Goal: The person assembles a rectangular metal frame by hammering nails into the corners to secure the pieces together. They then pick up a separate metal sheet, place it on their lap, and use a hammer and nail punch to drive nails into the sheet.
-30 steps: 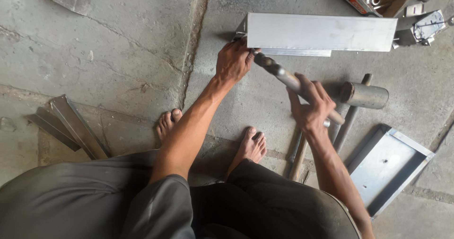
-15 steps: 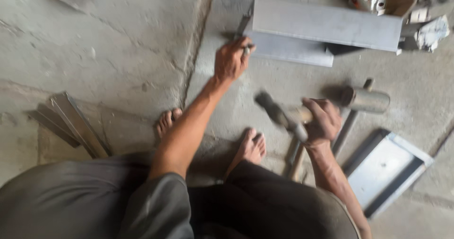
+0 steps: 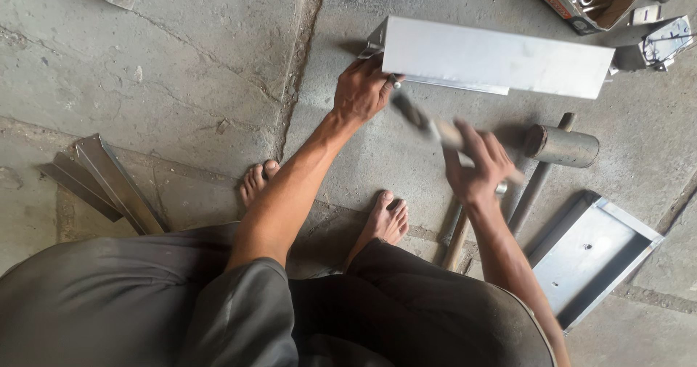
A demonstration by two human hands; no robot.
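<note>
Smooth matt metal box (image 3: 501,63) on rough cracked concrete floor (image 3: 181,84)

The left hand (image 3: 361,91) rests on the concrete floor (image 3: 181,69) against the near left end of a long sheet-metal box (image 3: 501,58), pinching a small punch (image 3: 394,82) at its edge. The right hand (image 3: 475,167) grips a hammer (image 3: 421,118), blurred, its head near the punch. Beside it lie a steel cylinder (image 3: 563,145), rods (image 3: 534,189) and a metal tray (image 3: 592,254). Bare feet (image 3: 385,218) sit below; metal strips (image 3: 109,182) lie far left.
</note>
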